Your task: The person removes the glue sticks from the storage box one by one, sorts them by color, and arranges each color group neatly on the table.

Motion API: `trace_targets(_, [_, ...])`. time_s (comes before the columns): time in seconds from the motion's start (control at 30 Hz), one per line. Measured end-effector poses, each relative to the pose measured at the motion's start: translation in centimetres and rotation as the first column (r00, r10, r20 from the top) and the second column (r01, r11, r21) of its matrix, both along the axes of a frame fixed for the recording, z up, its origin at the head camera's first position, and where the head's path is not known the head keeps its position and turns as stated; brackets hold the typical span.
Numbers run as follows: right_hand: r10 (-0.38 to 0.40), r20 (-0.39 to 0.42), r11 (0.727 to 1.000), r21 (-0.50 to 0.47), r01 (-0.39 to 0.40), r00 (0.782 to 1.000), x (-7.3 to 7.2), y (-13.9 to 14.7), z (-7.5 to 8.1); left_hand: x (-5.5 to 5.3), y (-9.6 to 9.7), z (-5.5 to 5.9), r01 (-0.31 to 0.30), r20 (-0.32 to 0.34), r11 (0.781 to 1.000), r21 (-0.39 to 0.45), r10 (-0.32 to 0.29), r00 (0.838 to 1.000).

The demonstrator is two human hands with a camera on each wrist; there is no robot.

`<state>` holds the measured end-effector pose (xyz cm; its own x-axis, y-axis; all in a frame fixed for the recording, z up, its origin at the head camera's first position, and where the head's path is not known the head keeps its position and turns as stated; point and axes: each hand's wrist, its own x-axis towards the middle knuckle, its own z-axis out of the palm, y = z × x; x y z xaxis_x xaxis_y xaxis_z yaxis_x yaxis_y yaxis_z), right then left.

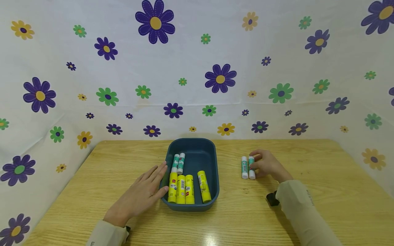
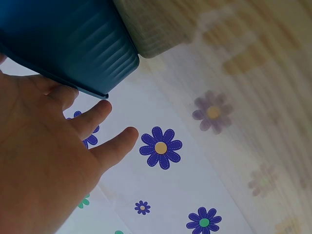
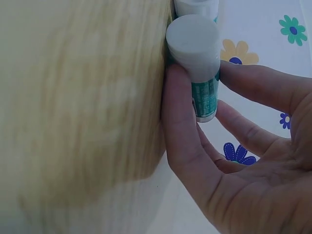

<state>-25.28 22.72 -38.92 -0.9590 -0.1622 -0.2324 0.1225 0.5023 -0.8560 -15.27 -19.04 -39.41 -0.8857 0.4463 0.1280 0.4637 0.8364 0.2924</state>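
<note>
My right hand pinches a white-and-green glue stick at the right of the table, thumb and fingertips on either side of it. Another white-and-green glue stick lies close along its left. Straight fingers of my left hand touch the left wall of a dark blue bin; the left wrist view shows them by its rim. Inside the bin, two white-and-green glue sticks lie at the back left. Several yellow glue sticks line its front left, and a slightly tilted yellow one lies at the right.
The light wooden table carries the bin and the loose glue sticks. A white cloth printed with flowers rises behind the table and along both sides.
</note>
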Motion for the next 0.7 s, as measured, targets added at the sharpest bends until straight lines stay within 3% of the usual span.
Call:
trace_targets(0.5, [0.003, 0.009, 0.998, 0.059, -0.003, 1.000, 0.0, -0.1, 0.5, -0.1, 0.0, 0.0, -0.003, 0.013, 1.000, -0.014, 0.003, 1.000])
trace_targets(0.7, [-0.002, -0.009, 0.997, 0.074, 0.003, 1.000, -0.3, 0.2, 1.7, 0.0, 0.1, 0.2, -0.010, 0.013, 1.000, -0.020, 0.010, 1.000])
